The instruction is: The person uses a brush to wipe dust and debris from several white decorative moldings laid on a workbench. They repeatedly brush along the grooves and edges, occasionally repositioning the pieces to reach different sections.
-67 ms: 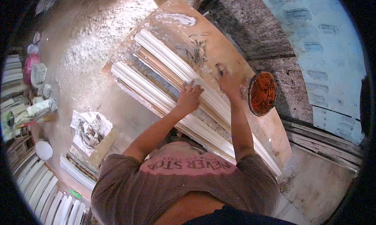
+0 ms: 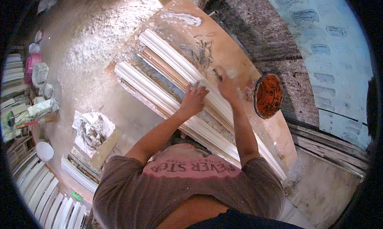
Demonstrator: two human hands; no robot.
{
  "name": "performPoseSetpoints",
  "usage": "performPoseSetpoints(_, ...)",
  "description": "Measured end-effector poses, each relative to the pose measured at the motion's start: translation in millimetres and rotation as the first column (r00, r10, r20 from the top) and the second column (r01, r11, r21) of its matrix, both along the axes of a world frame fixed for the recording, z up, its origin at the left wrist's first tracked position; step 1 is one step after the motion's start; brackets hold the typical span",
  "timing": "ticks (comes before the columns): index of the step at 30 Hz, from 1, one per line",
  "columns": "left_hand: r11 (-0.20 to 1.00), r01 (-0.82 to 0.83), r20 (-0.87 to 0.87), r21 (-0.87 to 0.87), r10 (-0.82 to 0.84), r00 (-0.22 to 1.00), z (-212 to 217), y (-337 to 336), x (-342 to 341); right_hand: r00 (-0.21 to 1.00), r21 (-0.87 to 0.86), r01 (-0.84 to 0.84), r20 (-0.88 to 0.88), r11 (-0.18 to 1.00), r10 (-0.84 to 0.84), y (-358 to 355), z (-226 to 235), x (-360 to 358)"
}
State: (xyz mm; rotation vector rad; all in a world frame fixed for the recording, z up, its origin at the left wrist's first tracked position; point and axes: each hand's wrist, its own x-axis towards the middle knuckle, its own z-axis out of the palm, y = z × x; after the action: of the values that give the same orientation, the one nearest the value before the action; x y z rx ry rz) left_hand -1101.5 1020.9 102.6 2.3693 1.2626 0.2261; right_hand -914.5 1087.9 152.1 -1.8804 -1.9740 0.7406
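Observation:
My left hand [image 2: 194, 99] lies with its fingers spread on the upper of two long white moulding strips [image 2: 167, 55], across its near edge. The other white moulding strip [image 2: 145, 83] runs parallel, closer to me, under my left forearm. My right hand [image 2: 229, 89] is just beyond the upper strip's far edge, over the board. Its fingers are smeared by motion, next to a small dark thing [image 2: 217, 74] too blurred to name. Whether the hand holds it, I cannot tell. A pale translucent patch [image 2: 231, 73] shows beside the fingers.
An orange-stained round bowl [image 2: 268, 96] sits right of my right hand on the tan board [image 2: 235, 45]. Tangled dark wire-like strands [image 2: 204, 53] lie farther up. Left are a messy white sheet [image 2: 93, 131] and stacked white strips [image 2: 44, 189]. A rough wall [image 2: 275, 75] borders the right.
My right hand has shifted slightly left toward the upper strip. The pale patch beside its fingers shows more clearly. My left hand stays in place.

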Motion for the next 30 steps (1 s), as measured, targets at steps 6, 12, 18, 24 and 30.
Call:
performPoseSetpoints(6, 0.999, 0.006, -0.023, 0.039, -0.006, 1.0, -19.5, 6.3, 2.4, 0.998, 0.006, -0.062, -0.021, 0.998, 0.062, 46.9, -2.5, -115.5)
performPoseSetpoints(12, 0.934, 0.07, 0.539, -0.351, 0.141, 0.83, -23.7, 9.9, 3.9, 0.998, 0.036, -0.058, -0.033, 0.998, 0.059, 150.5, -2.3, -214.9)
performPoseSetpoints(18, 0.997, 0.062, 0.261, -0.038, -0.05, 0.964, -72.5, -0.4, -4.4, 0.988, 0.014, 0.076, 0.135, 0.997, -0.077, 78.4, -14.7, -187.1)
performPoseSetpoints(24, 0.99, 0.094, -0.04, 0.105, -0.09, 0.995, -8.0, 10.0, 0.7, 0.838, -0.185, 0.282, 0.526, 0.941, -0.148, -132.5, 31.7, 8.0)
performPoseSetpoints(30, 0.988, 0.097, 0.022, 0.116, -0.101, 0.995, -9.8, 7.8, 6.8, 0.556, -0.15, 0.64, 0.767, 0.754, -0.32, -268.6, 41.8, 149.6)
